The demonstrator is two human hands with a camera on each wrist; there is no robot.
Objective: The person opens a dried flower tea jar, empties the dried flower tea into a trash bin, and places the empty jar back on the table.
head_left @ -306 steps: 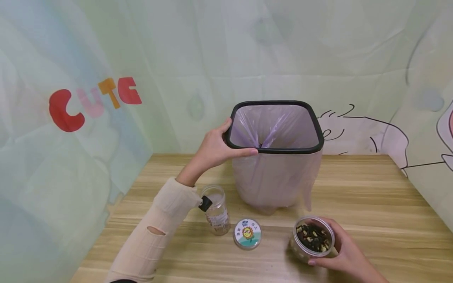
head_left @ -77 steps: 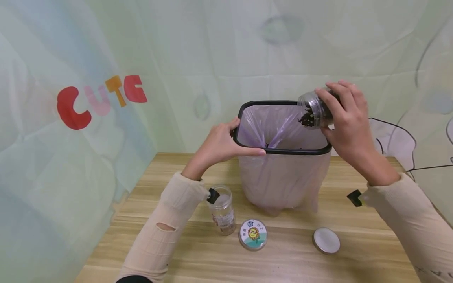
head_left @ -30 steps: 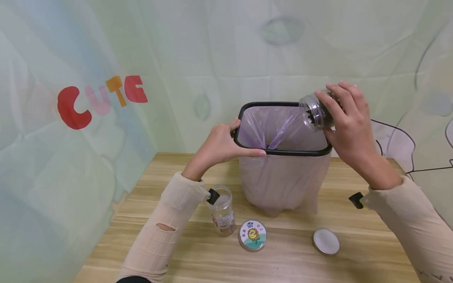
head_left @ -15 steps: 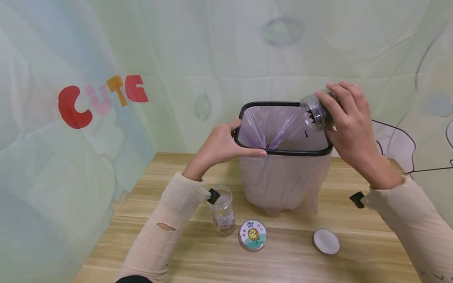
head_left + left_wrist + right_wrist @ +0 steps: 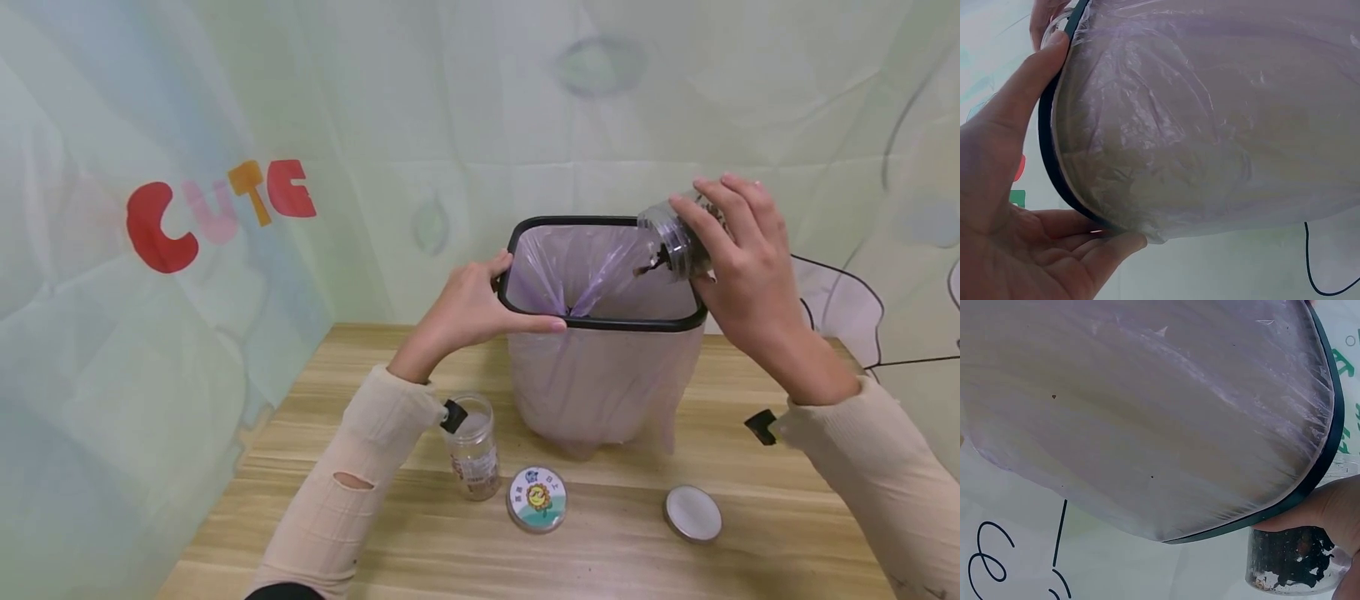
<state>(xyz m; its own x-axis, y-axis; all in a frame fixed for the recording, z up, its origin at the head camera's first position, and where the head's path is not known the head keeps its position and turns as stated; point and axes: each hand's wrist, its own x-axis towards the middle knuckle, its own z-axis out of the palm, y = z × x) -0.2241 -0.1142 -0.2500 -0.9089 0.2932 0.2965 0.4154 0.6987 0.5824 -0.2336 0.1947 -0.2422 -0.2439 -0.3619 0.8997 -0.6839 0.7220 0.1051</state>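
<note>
In the head view, my left hand grips the left corner of a trash can, thumb along the front of its black rim. The can has a translucent purple bag liner. My right hand holds a clear jar tilted mouth-down over the can's right side. Dark dried bits spill from the mouth. The right wrist view shows more dark contents inside the jar, behind the rim. The left wrist view shows the left hand spanning the rim's corner, thumb and fingers apart.
On the wooden table, an open clear jar stands by the left forearm. Beside it lies a round lid with a sunflower picture. A plain pale lid lies to the right. A printed cloth hangs behind.
Earlier the right hand held the jar upright on the table; it has since raised and tipped it over the can. Lately more bits fall from its mouth. The left hand stays on the rim.
</note>
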